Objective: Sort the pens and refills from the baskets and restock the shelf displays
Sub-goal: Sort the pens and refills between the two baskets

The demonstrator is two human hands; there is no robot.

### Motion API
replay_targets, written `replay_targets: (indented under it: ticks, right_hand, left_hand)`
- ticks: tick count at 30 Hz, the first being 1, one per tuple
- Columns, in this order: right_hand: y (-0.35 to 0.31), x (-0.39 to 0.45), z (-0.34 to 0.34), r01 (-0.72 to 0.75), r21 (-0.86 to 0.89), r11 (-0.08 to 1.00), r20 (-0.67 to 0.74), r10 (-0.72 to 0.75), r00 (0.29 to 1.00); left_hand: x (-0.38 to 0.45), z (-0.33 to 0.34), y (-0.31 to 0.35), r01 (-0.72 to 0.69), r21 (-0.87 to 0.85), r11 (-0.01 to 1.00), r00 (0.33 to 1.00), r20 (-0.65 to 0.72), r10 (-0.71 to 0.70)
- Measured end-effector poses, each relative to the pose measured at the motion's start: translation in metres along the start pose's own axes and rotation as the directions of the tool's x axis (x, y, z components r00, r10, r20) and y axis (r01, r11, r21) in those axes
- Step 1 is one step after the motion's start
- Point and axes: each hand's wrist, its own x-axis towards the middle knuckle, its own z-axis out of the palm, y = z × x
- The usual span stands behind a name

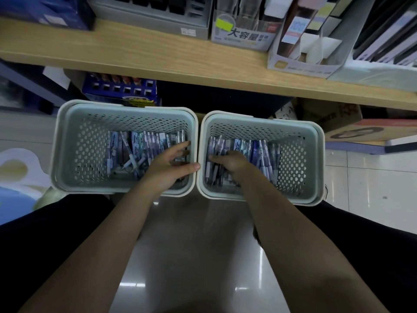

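Glossy pale floor tiles (198, 256) run between the person's dark-clad legs, catching streaks of light. Just past the knees sit two perforated pale green baskets, side by side with rims touching. Both bare forearms reach forward, one into each. The left hand (168, 164) is in the left basket (67, 154), at its right end, fingers spread and fairly straight over the pens (144, 143), thumb lying out along the basket's right rim; I see nothing gripped in it. The right hand (230, 161) is down in the right basket (311, 159), knuckles up, fingers bent into the pile of pens and refills (259, 150); whether they have closed on any I cannot tell, as the fingertips are buried. The stock in both baskets is a jumble of blue, white and clear packets and loose pens, mostly lying lengthwise away from the person. Beyond the left basket, under the shelf, stands a blue display box (119, 89) with square slots. Above runs a wooden shelf (158, 57) carrying a grey tray (153, 16), a clear pen holder (243, 30) with a yellow-green sticker, and a cardboard display (302, 53) of notebooks.
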Motion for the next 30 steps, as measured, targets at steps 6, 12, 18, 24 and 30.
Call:
replay_targets:
  ticks: [6,12,18,24,30]
  right_hand:
    - [0.006,0.001,0.002,-0.027,0.203,0.979,0.031,0.022,0.999]
    - [0.003,0.000,-0.001,-0.045,0.313,0.949,0.057,0.029,0.998]
    - [0.004,0.002,-0.001,-0.028,0.342,0.939,0.104,-0.008,0.995]
    - [0.002,-0.001,0.000,-0.060,0.281,0.958,0.231,-0.007,0.973]
    - [0.000,-0.004,-0.003,-0.044,0.257,0.965,0.180,-0.003,0.984]
  left_hand:
    - [0.000,0.001,0.000,-0.015,-0.011,1.000,1.000,-0.002,0.015]
    - [0.000,0.002,-0.001,-0.010,-0.017,1.000,1.000,-0.004,0.010]
    - [0.001,0.001,-0.002,-0.011,-0.020,1.000,1.000,-0.005,0.011]
    - [0.000,0.002,-0.001,-0.017,-0.013,1.000,1.000,-0.002,0.017]
    - [0.001,0.001,-0.002,-0.019,-0.017,1.000,1.000,0.001,0.019]
